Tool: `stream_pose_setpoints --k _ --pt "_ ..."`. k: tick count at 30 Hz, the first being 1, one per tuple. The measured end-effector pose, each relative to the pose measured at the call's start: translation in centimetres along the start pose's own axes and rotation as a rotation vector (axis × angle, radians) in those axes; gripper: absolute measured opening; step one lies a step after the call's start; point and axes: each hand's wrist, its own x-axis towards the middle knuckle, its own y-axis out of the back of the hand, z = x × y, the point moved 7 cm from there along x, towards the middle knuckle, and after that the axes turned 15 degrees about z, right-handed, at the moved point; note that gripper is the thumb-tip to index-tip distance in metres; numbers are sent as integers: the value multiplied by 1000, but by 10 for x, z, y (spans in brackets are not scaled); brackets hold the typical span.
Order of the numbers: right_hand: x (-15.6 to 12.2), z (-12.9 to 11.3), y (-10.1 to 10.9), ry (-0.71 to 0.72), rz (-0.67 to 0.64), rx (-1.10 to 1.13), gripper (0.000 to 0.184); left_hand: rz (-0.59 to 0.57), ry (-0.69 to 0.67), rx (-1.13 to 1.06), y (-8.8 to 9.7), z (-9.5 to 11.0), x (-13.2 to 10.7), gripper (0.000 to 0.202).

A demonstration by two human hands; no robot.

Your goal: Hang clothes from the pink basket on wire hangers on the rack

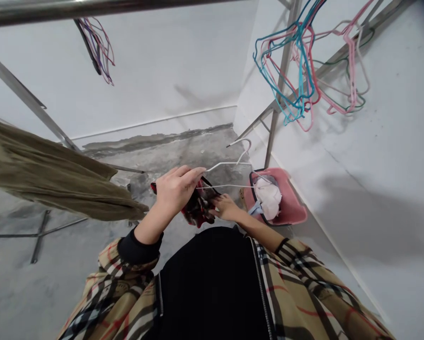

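My left hand (174,189) is closed round one end of a white wire hanger (233,163), whose hook points up and away from me. Below that hand hangs a small dark garment (198,210) with a red and brown pattern and black edging. The fingers of my right hand (226,208) are on the garment's black-edged side, under the hanger's lower bar, and seem to pinch the cloth. Part of the garment is hidden behind my left hand, so its kind is unclear.
A pink basket (293,203) with pale clothes (268,196) stands right, by the wall. Blue and pink hangers (300,71) hang upper right; more hangers (97,49) hang upper left. A metal rail (109,10) crosses overhead. Olive trousers-like cloth (49,170) hangs at left.
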Motion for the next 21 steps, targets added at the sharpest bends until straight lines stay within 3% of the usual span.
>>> stream_pose_setpoints --k 2,6,13,17,21 --pt "-10 24 -2 -41 2 -61 34 0 13 -13 2 -9 -4 23" --pt "-27 57 25 -101 97 -130 27 -37 127 -52 -3 -41 -20 24" --pt "-28 71 75 -4 271 -180 23 -157 282 -93 -23 -87 -55 29" --pt "-24 81 91 37 295 -237 21 -171 257 -52 -31 -94 -67 30" --pt "-17 81 101 91 311 -202 21 -158 210 14 -38 -87 -73 26"
